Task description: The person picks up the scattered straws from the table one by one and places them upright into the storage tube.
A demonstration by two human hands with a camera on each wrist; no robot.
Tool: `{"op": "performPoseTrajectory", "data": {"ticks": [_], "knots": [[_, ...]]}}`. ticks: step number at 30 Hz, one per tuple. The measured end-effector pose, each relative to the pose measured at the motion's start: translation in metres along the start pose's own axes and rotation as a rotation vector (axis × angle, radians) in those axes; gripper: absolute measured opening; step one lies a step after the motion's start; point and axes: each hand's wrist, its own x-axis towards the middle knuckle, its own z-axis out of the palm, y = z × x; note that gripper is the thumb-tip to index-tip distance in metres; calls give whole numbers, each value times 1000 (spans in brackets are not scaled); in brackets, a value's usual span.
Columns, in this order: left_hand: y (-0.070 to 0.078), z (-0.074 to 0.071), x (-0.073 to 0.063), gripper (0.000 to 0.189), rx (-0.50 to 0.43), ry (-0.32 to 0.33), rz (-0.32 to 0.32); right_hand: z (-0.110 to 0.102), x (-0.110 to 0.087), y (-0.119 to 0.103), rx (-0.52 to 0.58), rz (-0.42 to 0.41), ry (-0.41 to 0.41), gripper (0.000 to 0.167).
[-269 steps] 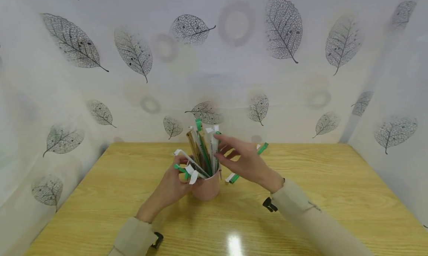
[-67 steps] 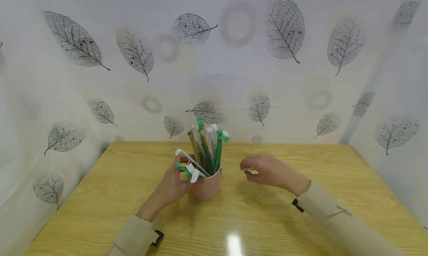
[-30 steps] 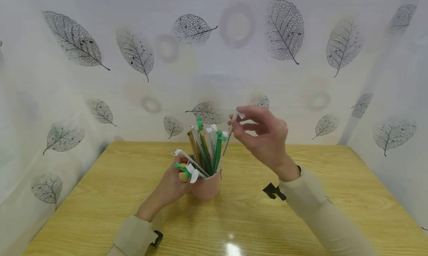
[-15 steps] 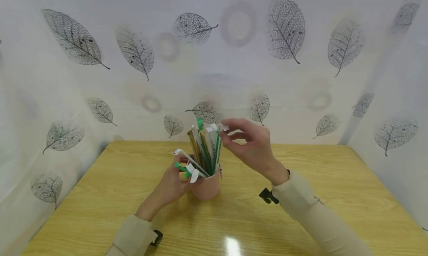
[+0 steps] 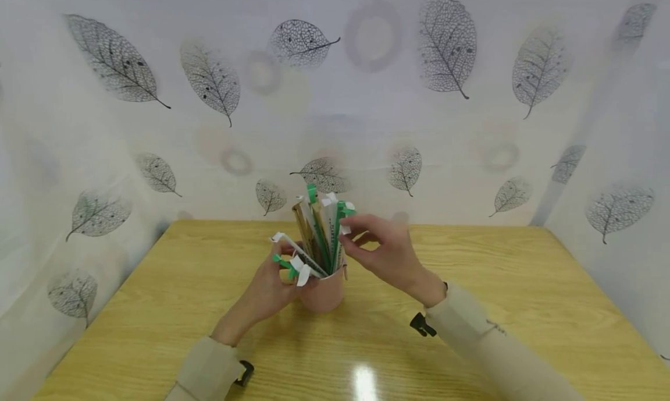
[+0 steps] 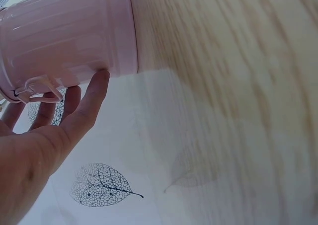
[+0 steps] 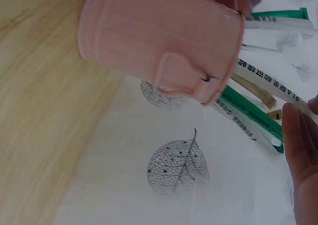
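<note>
A pink pail-shaped cup (image 5: 321, 297) with small side loops stands upright on the table, full of paper-wrapped straws in white, green and brown. My left hand (image 5: 266, 287) holds it from the left; in the left wrist view its fingertips (image 6: 102, 78) rest on the cup's side. At the cup's right rim, my right hand (image 5: 384, 251) pinches the top of a white wrapped straw (image 7: 271, 82) between thumb and fingers. Printed lettering shows along that straw, whose lower end is inside the cup. Several white and green wrapper ends (image 5: 298, 270) lean out toward the left hand.
The wooden table (image 5: 471, 261) has a glossy light reflection near its front. A pale curtain (image 5: 335, 110) with leaf prints encloses the back and sides. Black straps (image 5: 423, 324) hang at both cuffs.
The green and white straws lying right of the cup nine seconds ago are gone from the table. My right hand lifted a white straw from there and lowered it into the cup. Left hand unmoved.
</note>
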Motion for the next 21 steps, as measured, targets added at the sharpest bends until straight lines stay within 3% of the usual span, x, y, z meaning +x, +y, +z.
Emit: {"op": "performPoseTrajectory", "data": {"ticks": [16,21], "knots": [[0,1,1,63,-16,-8,-29,7,-16,8,-54,71,14,35],[-1,1,1,62,-28,-23,-24,0,-22,8,-64,116,20,44]]}}
